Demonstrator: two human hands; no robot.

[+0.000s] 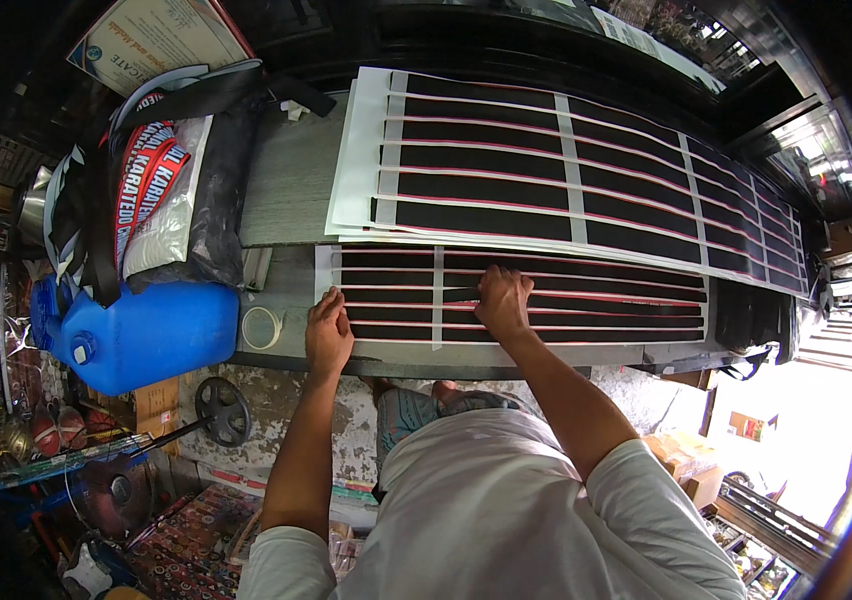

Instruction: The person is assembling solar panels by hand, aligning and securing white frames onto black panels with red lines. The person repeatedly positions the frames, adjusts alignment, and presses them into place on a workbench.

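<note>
A set of long black strips (586, 299) with white and red edges lies along the front of the grey tabletop, with pale tape (437, 262) running across it. My left hand (329, 332) is at the left end of this set, its fingers pressed together on a strip's end. Farther right, my right hand (505, 302) has its fingers curled around part of a black strip, which looks slightly lifted and bent beside the knuckles. The fingertips of both hands are partly hidden.
Behind lies a larger stack of white sheets (351, 190) bearing similar black strips. A tape roll (263, 327) rests near the front edge at left, beside a blue jerrycan (156, 335). Plastic-wrapped goods (214, 200) with printed straps and a framed certificate (161, 45) stand behind the jerrycan.
</note>
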